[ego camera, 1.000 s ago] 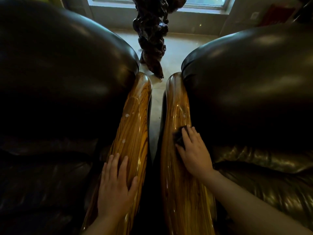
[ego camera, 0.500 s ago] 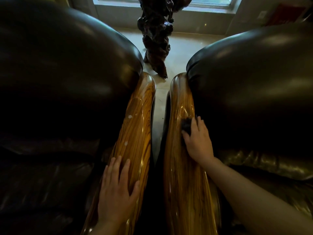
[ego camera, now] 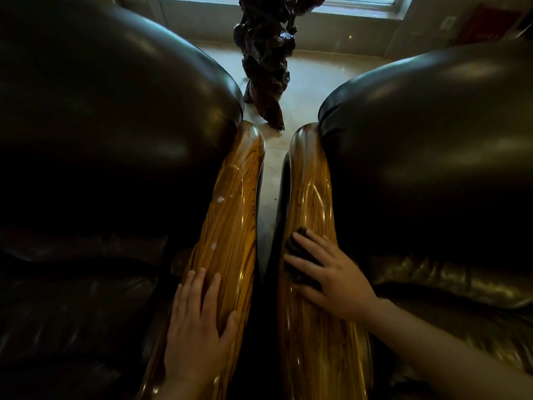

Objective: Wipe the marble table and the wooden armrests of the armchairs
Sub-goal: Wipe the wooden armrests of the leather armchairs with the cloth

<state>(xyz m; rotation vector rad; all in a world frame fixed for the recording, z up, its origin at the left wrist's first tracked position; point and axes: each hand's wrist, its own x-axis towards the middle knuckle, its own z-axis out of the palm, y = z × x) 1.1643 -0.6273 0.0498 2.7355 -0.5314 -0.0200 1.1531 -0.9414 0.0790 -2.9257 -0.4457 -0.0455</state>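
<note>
Two glossy striped wooden armrests run side by side up the middle, the left armrest (ego camera: 233, 215) and the right armrest (ego camera: 310, 197). My left hand (ego camera: 199, 327) lies flat on the near part of the left armrest, fingers spread, holding nothing. My right hand (ego camera: 331, 272) presses a small dark cloth (ego camera: 297, 255) against the right armrest's inner left side; most of the cloth is hidden under my fingers. A few white spots mark the left armrest further up. The marble table is out of sight.
Dark leather armchair backs bulge on the left (ego camera: 115, 116) and right (ego camera: 432, 134). A narrow gap (ego camera: 266, 206) separates the armrests. Beyond stands a dark gnarled wood carving (ego camera: 265, 59) on a pale floor under a window.
My right hand with the cloth has slid back toward me and across to the armrest's inner left side. My left hand has stayed put.
</note>
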